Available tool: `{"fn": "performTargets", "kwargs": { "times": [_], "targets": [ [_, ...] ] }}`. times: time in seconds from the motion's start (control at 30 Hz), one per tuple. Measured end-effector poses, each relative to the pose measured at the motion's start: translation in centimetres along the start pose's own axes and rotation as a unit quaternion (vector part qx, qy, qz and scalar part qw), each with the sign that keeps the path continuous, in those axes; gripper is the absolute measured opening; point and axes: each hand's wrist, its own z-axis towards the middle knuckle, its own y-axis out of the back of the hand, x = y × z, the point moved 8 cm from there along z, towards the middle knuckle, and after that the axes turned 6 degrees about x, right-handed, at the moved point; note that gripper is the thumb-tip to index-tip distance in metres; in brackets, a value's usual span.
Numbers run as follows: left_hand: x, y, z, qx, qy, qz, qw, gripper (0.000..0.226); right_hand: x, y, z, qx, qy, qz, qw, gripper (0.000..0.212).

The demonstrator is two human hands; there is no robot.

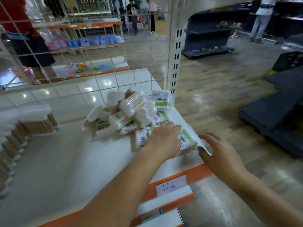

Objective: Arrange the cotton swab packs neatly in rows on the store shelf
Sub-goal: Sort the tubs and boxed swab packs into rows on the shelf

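My left hand's fingers (pixel 170 128) lie fairly straight and flat across 2 flat cotton swab packs (pixel 188 140) at the shelf's front right corner, pressing rather than gripping. My right hand (pixel 219 154) hovers just at 3 o'clock of them, fingers spread wide and loose, thumb near the crinkly clear wrapper's edge; I cannot tell if it touches. These packs are rectangular, clear plastic with green labels, wooden sticks showing through. At 11 o'clock of my left hand (pixel 164 140) sits a jumbled heap of packs (pixel 129 110), white cotton ends bulging. Far at 9 o'clock, a tidy row of packs (pixel 32 125) stands along the left side. The shelf (pixel 57 161) is smooth glossy white with an orange front strip (pixel 198 174) holding a handwritten price tag (pixel 170 185). A white wire grid (pixel 98 51) backs it.
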Motion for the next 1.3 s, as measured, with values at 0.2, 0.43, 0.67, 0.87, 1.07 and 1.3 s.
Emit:
{"fn": "performTargets", "kwargs": {
  "times": [0.2, 0.43, 0.67, 0.87, 1.07, 1.3],
  "targets": [
    [-0.7, -0.6, 3.4, 0.093, -0.001, -0.030, 0.995, 0.061, -1.0, 0.1, -0.5, -0.008, -0.043, -0.014, 0.999, 0.037],
    [-0.8, -0.5, 4.4, 0.146, 0.061, -0.043, 0.986, 0.034, -1.3, -0.3, -1.1, 0.014, -0.043, -0.025, 0.999, 0.042],
    [-0.3, -0.3, 3.4, 0.087, 0.052, -0.158, 0.982, 0.048, -0.9, -0.4, -1.7, 0.008, -0.038, -0.004, 0.999, 0.040],
    [2.9, 1.2, 0.1, 0.019, 0.064, -0.457, 0.887, 0.035, 2.0, 0.7, -1.8, -0.043, 0.007, 0.098, 0.994, 0.033],
    [5.3, 2.8, -5.4, -0.086, 0.062, -0.637, 0.764, 0.039, 6.8, 1.1, -1.8, -0.026, 0.032, 0.316, 0.948, 0.028],
    [9.0, 3.5, -11.5, -0.180, 0.059, -0.677, 0.711, 0.038, 12.3, -1.4, -1.8, 0.068, 0.045, 0.437, 0.896, 0.028]
  ]
}}
